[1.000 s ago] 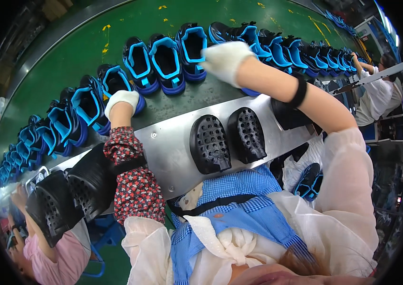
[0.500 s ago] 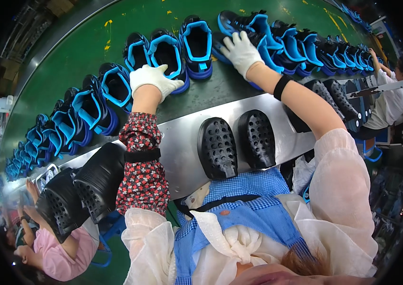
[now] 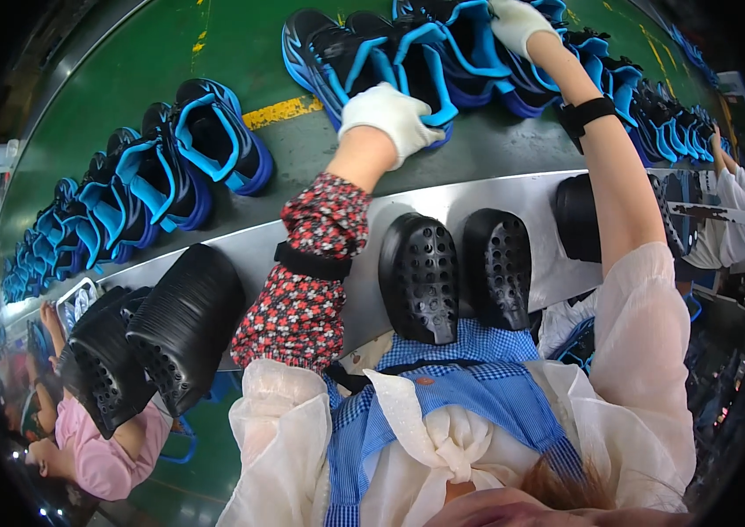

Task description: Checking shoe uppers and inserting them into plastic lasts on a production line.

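A pair of black sneakers with bright blue trim point(image 3: 346, 57) stands on the dark conveyor belt point(image 3: 302, 149) straight ahead. My left hand point(image 3: 390, 116), in a white glove, curls over the heel collar of one of these sneakers. My right hand point(image 3: 516, 21), also in a white glove, grips the top of a neighbouring blue and black sneaker point(image 3: 478, 44) near the upper edge of the view. A black band point(image 3: 585, 112) wraps my right wrist. My left forearm wears a red patterned sleeve.
Two black perforated moulds point(image 3: 421, 277) stand on the metal shelf point(image 3: 548, 202) before me, two more point(image 3: 184, 325) to the left. More blue sneakers point(image 3: 153, 180) line the belt both ways. One person in pink point(image 3: 100, 457) works lower left, another point(image 3: 728, 202) at the right.
Both gloved hands have stayed on the sneakers as the belt carried them along. The shoes and moulds now look closer and larger as my head leaned in.
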Demonstrator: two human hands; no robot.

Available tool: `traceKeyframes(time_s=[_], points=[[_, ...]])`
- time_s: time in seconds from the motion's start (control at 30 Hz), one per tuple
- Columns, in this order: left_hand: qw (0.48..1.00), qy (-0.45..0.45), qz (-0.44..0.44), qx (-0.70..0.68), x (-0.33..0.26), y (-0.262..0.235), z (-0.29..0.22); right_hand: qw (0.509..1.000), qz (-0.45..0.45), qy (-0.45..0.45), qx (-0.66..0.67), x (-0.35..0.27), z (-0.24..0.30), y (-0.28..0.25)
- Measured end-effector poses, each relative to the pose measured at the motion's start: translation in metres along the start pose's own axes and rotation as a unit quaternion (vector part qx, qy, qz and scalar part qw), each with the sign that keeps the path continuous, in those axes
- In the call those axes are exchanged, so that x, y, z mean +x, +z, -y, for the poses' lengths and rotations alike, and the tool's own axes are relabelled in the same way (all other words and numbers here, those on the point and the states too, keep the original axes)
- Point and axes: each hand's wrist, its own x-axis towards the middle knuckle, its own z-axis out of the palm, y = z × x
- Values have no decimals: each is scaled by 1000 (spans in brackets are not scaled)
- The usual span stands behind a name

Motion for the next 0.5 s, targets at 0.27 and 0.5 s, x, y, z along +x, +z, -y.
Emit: traceKeyframes(time_s=[0.27, 0.5], points=[[992, 16, -104, -70, -30, 5, 6, 954, 118, 28, 274, -124, 76, -93], [948, 23, -313, -60, -99, 39, 31, 928, 238, -219, 185, -258, 141, -76]])
